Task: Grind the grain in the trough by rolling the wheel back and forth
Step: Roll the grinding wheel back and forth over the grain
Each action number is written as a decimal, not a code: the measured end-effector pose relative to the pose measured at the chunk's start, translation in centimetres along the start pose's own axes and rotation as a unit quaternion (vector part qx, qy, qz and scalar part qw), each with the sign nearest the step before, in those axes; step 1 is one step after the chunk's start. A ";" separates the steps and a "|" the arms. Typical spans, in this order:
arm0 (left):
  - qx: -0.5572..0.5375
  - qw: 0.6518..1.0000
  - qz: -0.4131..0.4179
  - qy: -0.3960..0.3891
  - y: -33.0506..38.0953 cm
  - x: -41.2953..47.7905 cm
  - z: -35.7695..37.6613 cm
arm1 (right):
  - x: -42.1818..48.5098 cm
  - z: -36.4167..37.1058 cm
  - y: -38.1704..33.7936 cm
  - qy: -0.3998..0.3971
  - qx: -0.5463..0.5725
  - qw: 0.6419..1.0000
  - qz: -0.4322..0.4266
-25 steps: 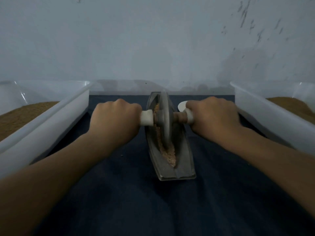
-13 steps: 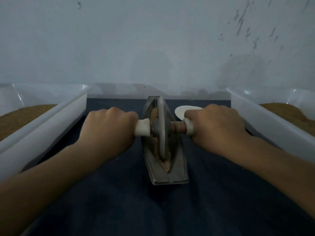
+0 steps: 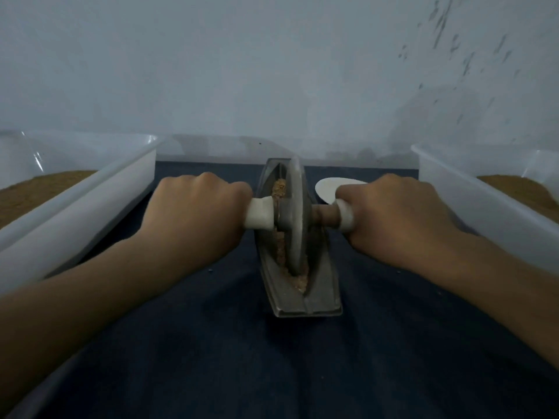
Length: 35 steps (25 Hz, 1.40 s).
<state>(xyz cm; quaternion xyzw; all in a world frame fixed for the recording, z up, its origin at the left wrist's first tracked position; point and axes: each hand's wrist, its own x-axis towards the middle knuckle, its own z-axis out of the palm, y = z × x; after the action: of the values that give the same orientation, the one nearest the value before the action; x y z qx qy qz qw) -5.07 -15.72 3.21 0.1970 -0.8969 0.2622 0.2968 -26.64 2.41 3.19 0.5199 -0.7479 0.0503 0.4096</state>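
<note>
gripping the left handle (image 3: 258, 217) of the wheel (image 3: 298, 207) with the left hand (image 3: 196, 219), fingers curled right round it; gripping the right handle (image 3: 344, 219) with the right hand (image 3: 396, 219) in the same way. pulled the wheel a little nearer over the last second, from the far part of the trough (image 3: 320, 285) toward its middle, rim down in the groove. covers more of the grain (image 3: 299, 282) now, leaving only a small crushed heap showing at the near end and some more beside the disc on the far side. reads as the return half of a stroke, with grinding under way but coarse bits left. probably calls for carrying the pull to the near tip, then pushing back out, keeping the trough steady on the desk (image 3: 272, 373).
</note>
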 end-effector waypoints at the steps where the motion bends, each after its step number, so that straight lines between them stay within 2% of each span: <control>1: 0.007 1.000 -0.018 -0.024 0.2 0.5 0.5 | 0.6 0.3 -0.2 -0.025 0.000 1.000 0.009; 4: 0.025 0.992 -0.088 -0.089 0.9 4.1 1.9 | 4.7 1.2 -1.3 -0.147 0.055 0.986 0.063; 7: 0.014 0.985 -0.110 -0.132 0.9 5.3 1.9 | 6.1 1.2 -1.4 -0.192 0.072 0.976 0.078; 8: 0.006 0.988 -0.098 -0.119 0.8 4.3 1.5 | 5.2 0.9 -1.1 -0.179 0.063 0.980 0.054; 10: -0.004 0.998 -0.048 -0.046 0.6 1.0 0.8 | 2.5 0.2 -0.5 -0.103 0.019 0.995 -0.006; 12: -0.001 1.000 -0.023 0.006 0.2 -0.4 0.0 | 1.0 -0.2 -0.1 -0.035 -0.018 0.999 -0.013; 13: 0.001 1.000 -0.026 -0.004 0.2 -0.1 0.2 | 1.3 -0.2 -0.2 -0.029 -0.018 0.999 -0.008; 15: 0.017 0.996 -0.061 -0.059 0.7 1.1 1.4 | 2.7 0.6 -1.1 -0.071 0.005 0.997 0.016; 17: 0.012 0.989 -0.103 -0.104 0.8 4.2 2.2 | 5.2 1.0 -1.9 -0.143 0.049 0.986 0.076; 19: -0.012 0.980 -0.120 -0.159 0.6 6.1 2.3 | 6.5 1.0 -2.1 -0.182 0.064 0.977 0.088; 20: -0.024 0.980 -0.111 -0.163 0.5 5.8 2.0 | 6.3 0.8 -1.8 -0.185 0.058 0.978 0.071; 21: -0.021 0.984 -0.094 -0.149 0.5 4.7 1.6 | 5.2 0.3 -1.5 -0.177 0.055 0.981 0.050; 23: -0.004 0.996 -0.046 -0.074 0.6 1.5 0.7 | 2.4 0.0 -0.8 -0.098 0.018 0.995 0.000; 25: 0.017 0.999 -0.023 -0.029 0.2 0.6 -0.3 | 0.8 -0.3 -0.5 -0.034 -0.003 0.999 -0.003; 27: 0.036 0.997 -0.033 -0.055 0.5 1.5 0.3 | 1.3 0.7 -0.7 -0.057 0.013 0.998 0.012; 30: 0.039 0.988 -0.084 -0.121 1.3 5.0 1.3 | 4.7 1.9 -1.7 -0.157 0.079 0.979 0.105; 32: 0.033 0.985 -0.088 -0.144 1.4 6.5 1.3 | 5.6 2.0 -1.6 -0.196 0.099 0.968 0.122; 33: 0.033 0.988 -0.073 -0.134 1.3 6.2 1.0 | 4.8 1.7 -1.3 -0.191 0.099 0.970 0.111; 35: 0.034 0.995 -0.031 -0.085 1.2 3.6 0.2 | 1.8 1.2 -0.7 -0.093 0.057 0.993 0.049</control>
<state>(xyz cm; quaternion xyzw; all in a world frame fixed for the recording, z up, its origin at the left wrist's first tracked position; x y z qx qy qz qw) -8.42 -15.59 4.97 0.2562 -0.9028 0.2657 0.2207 -26.95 0.12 3.34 0.5079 -0.8029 0.0645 0.3052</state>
